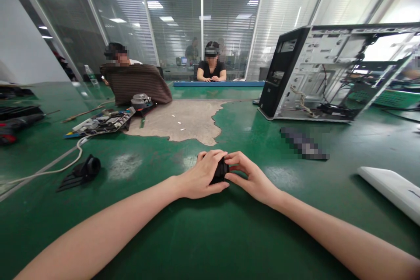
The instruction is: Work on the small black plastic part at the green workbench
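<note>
A small black object (220, 172) with a ridged right side rests at the middle of the green table, mostly hidden by my hands. My left hand (204, 176) is closed over it from the left, with the thumb along its near side. From the right, my right hand (246, 176) grips its edge between the thumb and the fingertips. What kind of thing it is, I cannot make out.
Left lie a black part with a round end (80, 170), a white cable (77, 157) and a circuit board (103, 121). An opened computer case (318, 74) stands right, near a blurred dark phone-like thing (303, 143) and a white slab (390, 188). Two people sit across the table.
</note>
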{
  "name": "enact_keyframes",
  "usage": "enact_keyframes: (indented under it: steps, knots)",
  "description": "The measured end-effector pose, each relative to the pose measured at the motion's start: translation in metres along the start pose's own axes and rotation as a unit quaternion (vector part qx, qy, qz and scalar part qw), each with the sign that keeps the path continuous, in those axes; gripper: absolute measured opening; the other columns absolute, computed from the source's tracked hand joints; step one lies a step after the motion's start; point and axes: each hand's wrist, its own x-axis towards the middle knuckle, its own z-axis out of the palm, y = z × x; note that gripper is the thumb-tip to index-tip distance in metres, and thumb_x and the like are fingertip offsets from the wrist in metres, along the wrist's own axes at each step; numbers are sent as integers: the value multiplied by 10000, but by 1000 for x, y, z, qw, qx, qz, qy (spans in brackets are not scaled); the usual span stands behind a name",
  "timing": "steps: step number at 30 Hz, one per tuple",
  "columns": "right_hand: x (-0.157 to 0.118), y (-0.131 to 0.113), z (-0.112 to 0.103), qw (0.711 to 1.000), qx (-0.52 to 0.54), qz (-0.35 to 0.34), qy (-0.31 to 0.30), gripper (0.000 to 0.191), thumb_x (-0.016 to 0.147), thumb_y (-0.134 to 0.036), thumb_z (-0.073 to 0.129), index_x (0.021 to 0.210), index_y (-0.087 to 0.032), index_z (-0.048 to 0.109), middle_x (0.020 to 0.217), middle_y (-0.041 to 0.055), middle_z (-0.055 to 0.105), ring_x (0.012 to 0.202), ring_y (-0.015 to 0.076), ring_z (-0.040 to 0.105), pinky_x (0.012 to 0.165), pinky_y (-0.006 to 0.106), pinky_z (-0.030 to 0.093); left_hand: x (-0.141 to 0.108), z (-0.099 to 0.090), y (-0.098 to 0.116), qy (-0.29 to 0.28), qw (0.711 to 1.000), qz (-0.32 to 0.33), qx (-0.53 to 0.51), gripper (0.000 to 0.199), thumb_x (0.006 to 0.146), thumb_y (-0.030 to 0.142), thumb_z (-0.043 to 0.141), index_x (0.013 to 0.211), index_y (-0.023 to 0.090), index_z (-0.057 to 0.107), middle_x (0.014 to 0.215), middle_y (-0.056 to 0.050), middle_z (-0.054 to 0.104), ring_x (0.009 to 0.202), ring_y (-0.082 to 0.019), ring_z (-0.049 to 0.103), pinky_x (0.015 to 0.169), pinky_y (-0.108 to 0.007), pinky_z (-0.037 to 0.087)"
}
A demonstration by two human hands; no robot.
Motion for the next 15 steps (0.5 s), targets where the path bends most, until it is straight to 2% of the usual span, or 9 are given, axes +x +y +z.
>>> enact_keyframes:
  steps: [4, 10, 15]
  knots:
    - [4, 2, 0, 1000, 4, -5, 6, 174, 793, -220, 568, 956, -237, 512, 1085, 39, 471, 1039, 183, 513, 877, 350, 479, 2, 0, -6, 5, 1000, 5, 0, 640, 830, 402, 510, 1305, 168, 152, 1286, -162, 356, 1223, -260, 306, 995, -432, 245]
    - [11, 8, 1, 999, 13, 13, 44, 60, 813, -263, 540, 851, -220, 523, 1017, 37, 497, 969, 173, 537, 826, 320, 489, 7, -1, -15, 10, 1000, 11, 12, 634, 804, 444, 547, 1301, 210, 231, 1326, -135, 349, 1258, -258, 282, 1014, -421, 235]
    - [13, 6, 0, 995, 48, 74, 42, 185, 796, -293, 554, 951, -227, 479, 980, 23, 528, 938, 171, 560, 826, 340, 484, 6, 0, -18, 27, 999, -15, 43, 693, 746, 511, 589, 1305, 248, 276, 1319, -95, 387, 1233, -262, 318, 1010, -414, 229]
